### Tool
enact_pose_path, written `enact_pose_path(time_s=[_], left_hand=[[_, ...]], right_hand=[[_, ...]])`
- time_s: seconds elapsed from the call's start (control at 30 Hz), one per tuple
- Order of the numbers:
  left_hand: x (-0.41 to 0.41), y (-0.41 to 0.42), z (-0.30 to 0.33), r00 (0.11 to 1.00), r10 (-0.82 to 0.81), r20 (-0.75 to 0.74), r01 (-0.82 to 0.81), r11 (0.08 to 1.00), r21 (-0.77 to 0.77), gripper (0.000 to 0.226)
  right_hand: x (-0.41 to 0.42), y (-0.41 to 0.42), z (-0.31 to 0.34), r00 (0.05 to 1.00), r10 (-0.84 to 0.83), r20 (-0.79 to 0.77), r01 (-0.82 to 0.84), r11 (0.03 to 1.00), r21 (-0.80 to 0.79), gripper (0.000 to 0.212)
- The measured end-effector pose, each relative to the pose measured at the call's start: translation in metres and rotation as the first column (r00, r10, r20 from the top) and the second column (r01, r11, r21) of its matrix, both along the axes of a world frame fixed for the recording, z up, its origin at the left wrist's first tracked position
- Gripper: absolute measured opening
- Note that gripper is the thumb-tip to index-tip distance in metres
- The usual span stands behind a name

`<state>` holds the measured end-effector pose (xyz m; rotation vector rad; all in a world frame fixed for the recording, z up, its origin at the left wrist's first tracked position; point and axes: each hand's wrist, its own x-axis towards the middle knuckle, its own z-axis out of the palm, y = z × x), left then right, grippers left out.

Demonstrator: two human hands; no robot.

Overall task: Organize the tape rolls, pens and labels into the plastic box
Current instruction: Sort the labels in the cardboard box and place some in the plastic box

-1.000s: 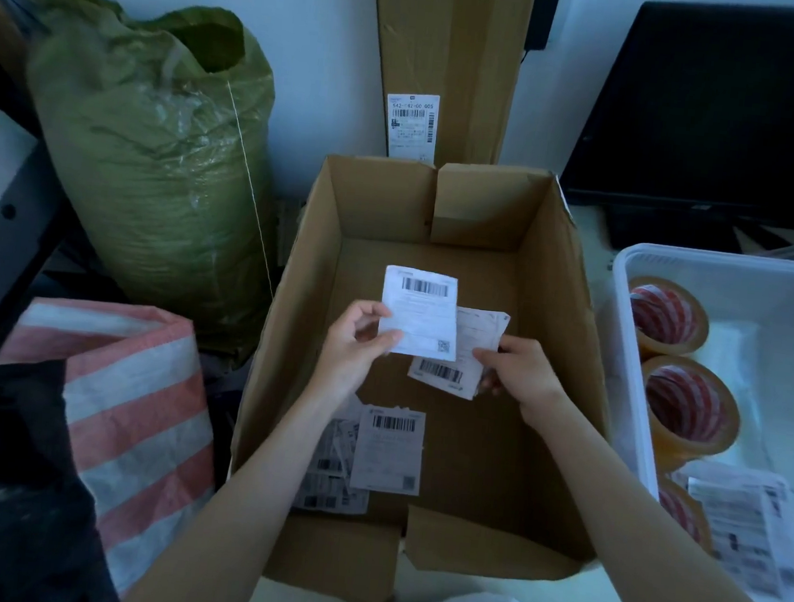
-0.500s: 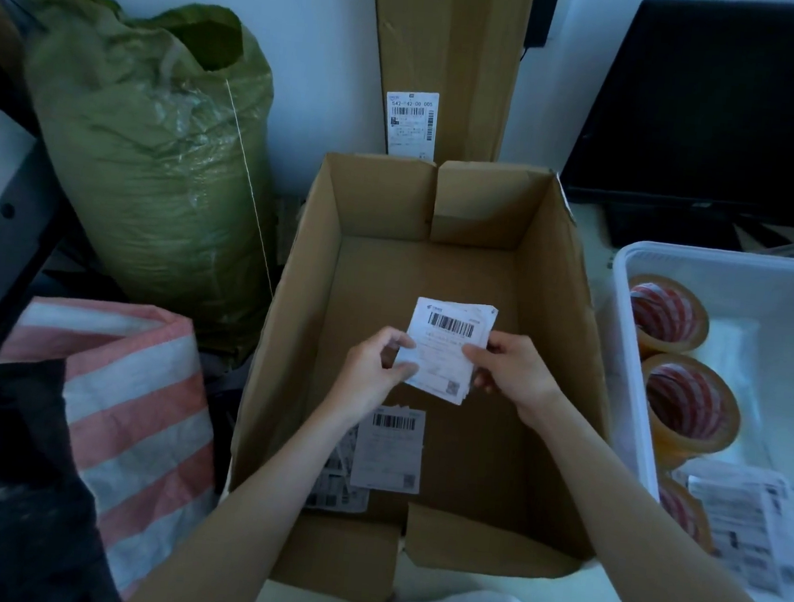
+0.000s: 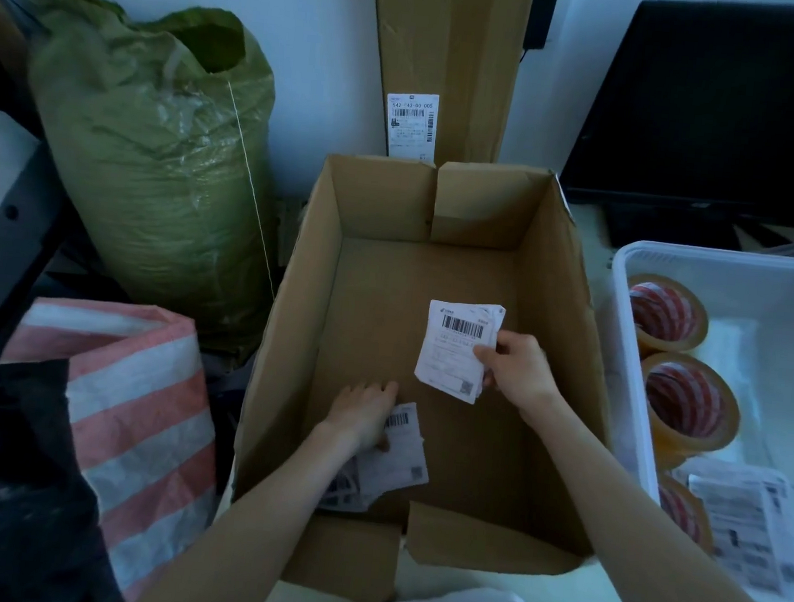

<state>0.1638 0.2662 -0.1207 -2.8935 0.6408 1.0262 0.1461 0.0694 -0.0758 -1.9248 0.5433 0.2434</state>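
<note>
Nearest: L hand (image 3: 362,414) is down on the carton (image 3: 551,286) floor, near-left corner, fingers curled over loose labels (image 3: 402,451) lying flat there; looks like it's gripping the top one, w/ a couple more labels fanned out under the wrist. A bit further in, R hand (image 3: 517,368) holds a stack of labels (image 3: 456,347) above the carton floor, thumb on the front sheet, fingers behind, barcode side up, stack tilted slightly. Hands are apart, not touching each other. Carton is open, flaps folded out, nothing else visible inside. To the R, just beside the carton, a white plastic box (image 3: 623,351): along its left wall a row of tape rolls (image 3: 686,401), red print, standing on edge, and at the near end more labels (image 3: 747,524) lying partly over the nearest roll; blurry, can't read them. L of carton: a red/white striped sack (image 3: 133,401) w/ sth black beside it, and behind that a green sack (image 3: 157,156). Far back: a tall flat carton (image 3: 448,53) leaning on the wall w/ a barcode sticker, and a dark monitor (image 3: 725,99) at right rear.
</note>
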Motion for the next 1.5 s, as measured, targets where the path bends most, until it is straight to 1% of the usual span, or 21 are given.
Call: enact_pose_path(time_s=[0.07,0.17,0.2,0.27,0.37,0.43,0.57,0.67,0.73,0.8,0.93,0.97,1.0,1.03,1.1,1.17,1.23,1.3,1.37,1.4,1.5], left_hand=[[0.003,0.002,0.005,1.0,0.009,0.027,-0.007,0.999,-0.045,0.044],[0.008,0.008,0.014,0.993,0.115,0.013,-0.111,0.982,-0.153,0.042],[0.011,0.01,0.018,0.988,0.156,0.009,-0.152,0.969,-0.195,0.036],[0.018,0.013,0.024,0.971,0.238,-0.006,-0.228,0.923,-0.309,0.019],[0.027,0.014,0.039,0.94,0.32,-0.119,-0.335,0.8,-0.498,0.005],[0.032,0.015,0.045,0.927,0.343,-0.151,-0.366,0.741,-0.563,0.007],[0.036,0.016,0.046,0.908,0.394,-0.143,-0.393,0.683,-0.615,0.006],[0.031,0.008,0.045,0.891,0.432,-0.144,-0.415,0.641,-0.646,0.017],[0.027,0.003,0.044,0.887,0.426,-0.176,-0.426,0.613,-0.666,0.022],[0.023,0.0,0.043,0.893,0.407,-0.192,-0.421,0.604,-0.677,0.024],[0.025,0.003,0.042,0.855,0.504,-0.12,-0.435,0.573,-0.694,0.032],[0.025,0.005,0.042,0.853,0.513,-0.097,-0.439,0.604,-0.665,0.036],[0.025,0.008,0.041,0.864,0.499,-0.071,-0.436,0.668,-0.603,0.042],[0.024,0.01,0.04,0.886,0.46,-0.062,-0.425,0.749,-0.509,0.048],[0.017,0.012,0.035,0.929,0.353,-0.111,-0.37,0.887,-0.277,0.064],[0.006,0.007,0.026,0.953,0.266,-0.144,-0.278,0.958,-0.073,0.081],[-0.006,-0.002,0.016,0.977,0.177,-0.123,-0.172,0.984,0.049,0.085],[-0.015,-0.01,0.007,0.986,0.13,-0.103,-0.122,0.989,0.082,0.085],[-0.016,-0.011,0.004,0.987,0.13,-0.095,-0.124,0.99,0.07,0.079],[-0.015,-0.011,0.004,0.991,0.113,-0.076,-0.109,0.992,0.06,0.07],[-0.009,-0.005,0.006,1.0,-0.008,0.013,0.008,1.0,0.017,0.03]], right_hand=[[0.0,0.0,-0.002,1.0,0.014,-0.008,-0.014,0.999,-0.029,0.021],[0.0,0.001,-0.002,0.998,0.057,-0.033,-0.06,0.993,-0.105,0.023],[0.0,0.002,-0.002,0.996,0.075,-0.045,-0.08,0.988,-0.133,0.024],[0.0,0.002,-0.003,0.991,0.106,-0.078,-0.118,0.978,-0.17,0.022],[-0.002,0.003,-0.003,0.977,0.169,-0.127,-0.19,0.965,-0.18,0.018],[-0.003,0.005,-0.001,0.965,0.231,-0.125,-0.248,0.958,-0.146,0.018],[-0.003,0.007,0.004,0.931,0.361,-0.052,-0.362,0.932,-0.014,0.011],[-0.004,0.01,0.005,0.916,0.401,-0.03,-0.399,0.916,0.049,0.012],[-0.004,0.011,0.004,0.911,0.411,-0.036,-0.408,0.911,0.054,0.013],[-0.004,0.011,0.004,0.912,0.409,-0.043,-0.407,0.912,0.04,0.012],[-0.004,0.01,0.004,0.936,0.35,-0.037,-0.351,0.937,0.001,0.01],[-0.004,0.009,0.004,0.946,0.321,-0.038,-0.322,0.947,-0.011,0.01],[-0.003,0.009,0.003,0.956,0.289,-0.04,-0.29,0.957,-0.021,0.01],[-0.003,0.009,0.002,0.966,0.256,-0.044,-0.258,0.966,-0.029,0.011],[-0.002,0.008,0.001,0.978,0.201,-0.056,-0.203,0.978,-0.042,0.014],[-0.001,0.008,0.0,0.984,0.166,-0.067,-0.17,0.984,-0.046,0.015],[-0.001,0.008,-0.001,0.987,0.145,-0.075,-0.149,0.988,-0.039,0.016],[-0.001,0.007,-0.002,0.988,0.125,-0.087,-0.128,0.991,-0.031,0.017],[-0.001,0.006,-0.002,0.989,0.113,-0.095,-0.115,0.993,-0.025,0.017],[-0.001,0.006,-0.003,0.989,0.11,-0.098,-0.113,0.993,-0.023,0.018],[-0.001,0.006,-0.003,0.988,0.11,-0.111,-0.112,0.994,-0.01,0.02]])
